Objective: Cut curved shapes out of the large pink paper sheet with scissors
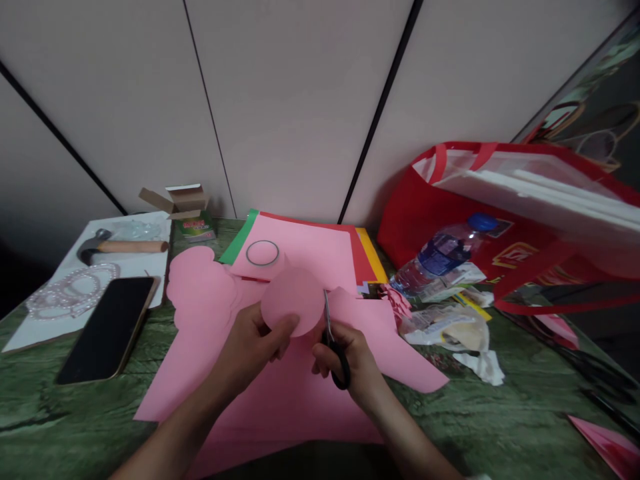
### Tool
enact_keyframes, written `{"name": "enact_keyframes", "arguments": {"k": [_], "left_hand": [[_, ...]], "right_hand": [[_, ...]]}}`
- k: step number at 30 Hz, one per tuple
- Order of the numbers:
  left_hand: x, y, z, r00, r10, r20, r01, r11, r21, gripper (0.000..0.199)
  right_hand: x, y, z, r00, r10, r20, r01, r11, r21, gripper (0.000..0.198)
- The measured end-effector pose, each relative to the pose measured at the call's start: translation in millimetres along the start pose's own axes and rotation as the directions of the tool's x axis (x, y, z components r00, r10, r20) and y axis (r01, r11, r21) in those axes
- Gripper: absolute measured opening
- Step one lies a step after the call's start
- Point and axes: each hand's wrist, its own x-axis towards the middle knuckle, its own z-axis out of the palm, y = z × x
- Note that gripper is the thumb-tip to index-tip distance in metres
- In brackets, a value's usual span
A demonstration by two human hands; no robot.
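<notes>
Pink paper circle (293,300) sits pinched in the left hand (253,347) over pink sheets (290,407), its edge beside the scissors (328,320) gripped in the right hand (359,357), so turning it slowly should help make smooth cuts, while words on the small box (196,227), blue bottle label (443,253) and red shopping bag (410,220) look too blurry to read.

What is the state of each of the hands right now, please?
Left hand: closed, pinching a pink paper disc.
Right hand: closed, holding black-handled scissors.
</notes>
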Motion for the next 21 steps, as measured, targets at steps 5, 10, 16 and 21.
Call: {"name": "enact_keyframes", "arguments": {"k": [5,10,16,21], "left_hand": [[0.7,1.3,0.7,1.000,-0.014,-0.001,0.014,1.000,-0.020,0.035],[2.4,4.3,0.9,0.999,-0.033,0.020,0.034,0.995,-0.090,0.040],[2.2,6.9,1.0,0.999,-0.032,0.004,0.032,0.989,-0.144,0.043],[2.9,5.9,-1.1,0.999,-0.019,-0.037,0.013,0.985,-0.170,0.044]], "right_hand": [[-0.8,0.9,-1.0,1.000,-0.010,-0.003,0.010,1.000,-0.006,0.023],[-0.9,2.6,-2.9,0.999,-0.044,-0.003,0.044,0.999,-0.027,0.025],[-0.7,1.9,-0.7,1.000,-0.024,-0.020,0.025,1.000,0.010,0.026],[-0.3,1.9,1.1,0.999,-0.008,-0.043,0.008,1.000,0.017,0.027]]}}
